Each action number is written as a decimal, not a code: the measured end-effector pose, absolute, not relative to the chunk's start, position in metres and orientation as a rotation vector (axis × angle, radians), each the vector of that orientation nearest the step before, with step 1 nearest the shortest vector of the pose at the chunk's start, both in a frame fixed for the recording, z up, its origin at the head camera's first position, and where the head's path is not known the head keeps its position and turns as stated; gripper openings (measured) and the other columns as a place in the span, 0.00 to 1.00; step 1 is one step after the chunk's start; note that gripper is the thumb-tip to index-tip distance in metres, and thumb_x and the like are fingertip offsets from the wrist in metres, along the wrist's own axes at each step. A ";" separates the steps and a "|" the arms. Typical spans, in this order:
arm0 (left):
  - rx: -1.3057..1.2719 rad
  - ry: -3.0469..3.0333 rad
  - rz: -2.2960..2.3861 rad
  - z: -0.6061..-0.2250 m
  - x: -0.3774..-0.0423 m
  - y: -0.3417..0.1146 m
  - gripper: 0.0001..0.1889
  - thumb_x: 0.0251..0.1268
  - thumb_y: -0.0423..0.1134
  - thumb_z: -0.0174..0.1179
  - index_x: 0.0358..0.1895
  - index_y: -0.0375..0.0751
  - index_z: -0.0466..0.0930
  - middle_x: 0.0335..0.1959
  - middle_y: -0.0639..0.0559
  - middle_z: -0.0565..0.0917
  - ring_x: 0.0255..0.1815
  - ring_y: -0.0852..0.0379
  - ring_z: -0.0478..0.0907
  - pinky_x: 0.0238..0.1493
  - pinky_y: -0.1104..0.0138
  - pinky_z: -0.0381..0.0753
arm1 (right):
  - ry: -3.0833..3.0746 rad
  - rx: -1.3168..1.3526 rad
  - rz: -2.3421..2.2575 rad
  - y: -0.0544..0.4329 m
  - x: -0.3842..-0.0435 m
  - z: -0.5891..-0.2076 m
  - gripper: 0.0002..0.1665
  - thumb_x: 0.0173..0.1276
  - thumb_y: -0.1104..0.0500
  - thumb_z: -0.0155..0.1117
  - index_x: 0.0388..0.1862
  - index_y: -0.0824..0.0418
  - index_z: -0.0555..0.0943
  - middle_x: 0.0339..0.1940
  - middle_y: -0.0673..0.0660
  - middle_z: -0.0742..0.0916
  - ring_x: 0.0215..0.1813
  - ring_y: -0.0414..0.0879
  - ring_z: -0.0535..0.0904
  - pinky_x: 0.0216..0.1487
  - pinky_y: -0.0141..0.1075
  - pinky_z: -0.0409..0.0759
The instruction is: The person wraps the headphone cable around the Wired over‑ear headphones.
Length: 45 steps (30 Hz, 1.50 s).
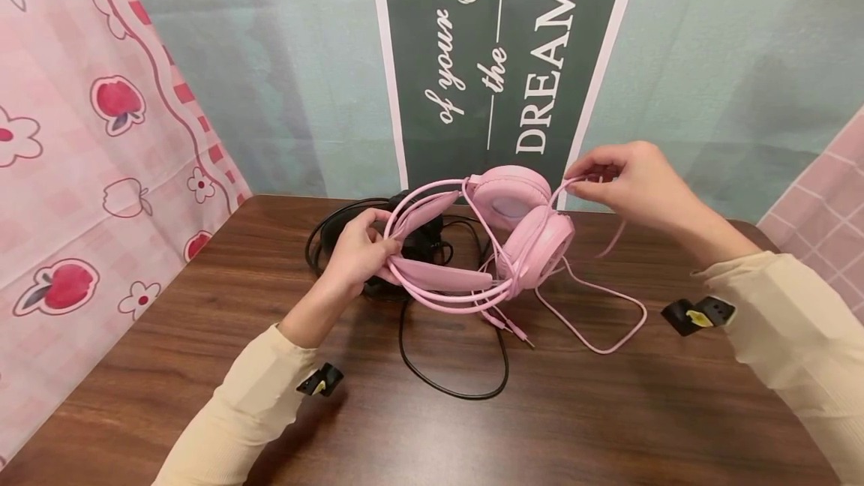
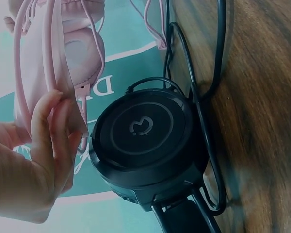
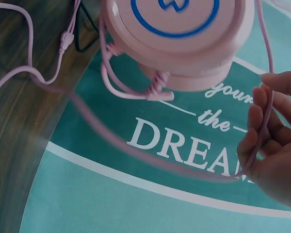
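Holding smooth, rounded pink headphones (image 1: 466,278) between two bare hands, above a wood-grain table (image 1: 445,441).
Pinching the padded, two-hoop headband (image 1: 432,274) at its crown with the left hand (image 1: 361,250) and the thin, looping cord (image 3: 136,154) with the right hand (image 1: 631,178); aiming crown left, ear cups (image 1: 540,250) right, long axis sideways; hiding from the head view part of the hard-shelled black headphones (image 2: 143,138) and the table's straight back edge, before a broad near stretch of wood.

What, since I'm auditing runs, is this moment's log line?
left hand: grips pink headband; right hand: pinches pink cable; black headphones: on table
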State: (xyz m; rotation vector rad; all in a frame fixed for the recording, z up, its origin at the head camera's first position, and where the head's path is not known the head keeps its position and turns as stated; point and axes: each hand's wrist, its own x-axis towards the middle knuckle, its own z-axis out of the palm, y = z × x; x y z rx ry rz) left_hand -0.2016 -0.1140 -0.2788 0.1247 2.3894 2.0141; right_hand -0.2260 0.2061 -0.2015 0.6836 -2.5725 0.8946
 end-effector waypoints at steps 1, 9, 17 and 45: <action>0.134 2.391 2.009 -0.280 -0.201 -0.115 0.19 0.56 0.19 0.49 0.53 0.26 0.64 0.22 0.39 0.73 0.12 0.55 0.76 0.15 0.62 0.81 | -2.581 0.657 0.903 0.207 -0.227 -0.200 0.05 0.54 0.64 0.68 0.31 0.61 0.84 0.22 0.49 0.83 0.23 0.37 0.71 0.23 0.23 0.67; 0.168 2.407 1.969 -0.284 -0.199 -0.115 0.20 0.54 0.19 0.51 0.53 0.27 0.66 0.21 0.39 0.73 0.10 0.55 0.75 0.13 0.62 0.81 | -2.601 0.529 1.036 0.221 -0.240 -0.196 0.11 0.55 0.65 0.68 0.38 0.66 0.83 0.23 0.44 0.84 0.25 0.33 0.74 0.25 0.22 0.69; 0.189 2.365 1.972 -0.284 -0.197 -0.115 0.20 0.55 0.20 0.51 0.53 0.27 0.65 0.21 0.39 0.72 0.11 0.56 0.76 0.14 0.64 0.81 | -2.665 0.453 1.241 0.234 -0.249 -0.196 0.06 0.56 0.59 0.69 0.32 0.57 0.84 0.19 0.47 0.82 0.24 0.39 0.75 0.25 0.27 0.73; 0.245 2.335 1.926 -0.284 -0.193 -0.113 0.20 0.55 0.19 0.52 0.53 0.29 0.66 0.21 0.41 0.71 0.12 0.55 0.76 0.15 0.62 0.81 | -2.820 0.403 1.176 0.247 -0.260 -0.200 0.19 0.62 0.56 0.63 0.45 0.69 0.80 0.25 0.50 0.86 0.28 0.41 0.82 0.32 0.26 0.79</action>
